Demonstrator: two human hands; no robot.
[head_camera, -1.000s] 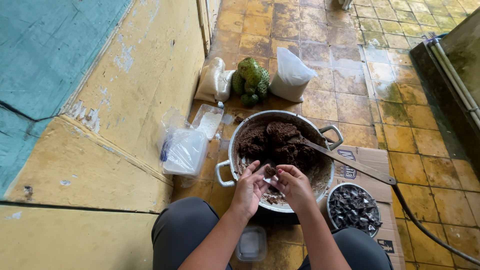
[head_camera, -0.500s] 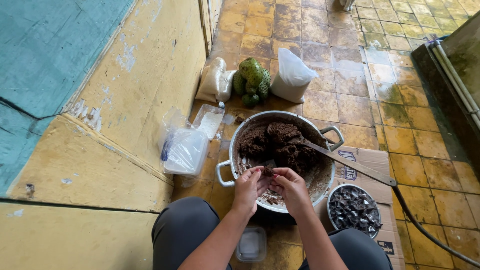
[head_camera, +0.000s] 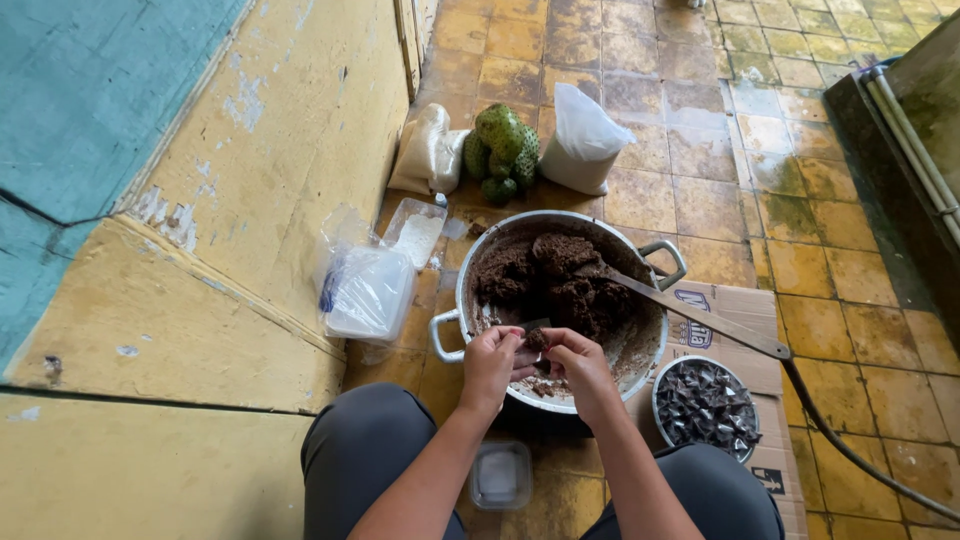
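A large metal pot (head_camera: 468, 300) with two handles stands on the tiled floor, holding dark brown paste (head_camera: 545, 275). A long wooden spatula (head_camera: 700, 315) leans in it, handle pointing right. Over the pot's near rim my left hand (head_camera: 490, 362) and my right hand (head_camera: 578, 362) meet, pinching a small lump of the brown paste (head_camera: 537, 338) on a little clear wrapper between the fingertips. My knees in grey trousers frame the bottom of the view.
A round bowl (head_camera: 705, 408) of small dark wrapped pieces sits on flattened cardboard (head_camera: 745, 305) at right. Clear plastic containers in a bag (head_camera: 365, 290) lie left of the pot, a small lidded tub (head_camera: 500, 475) between my knees. Beyond are white sacks (head_camera: 585, 140), green spiky fruit (head_camera: 505, 140), a yellow wall.
Both hands have risen slightly from inside the pot and closed together on a small lump of paste. The pot and spatula stay put.
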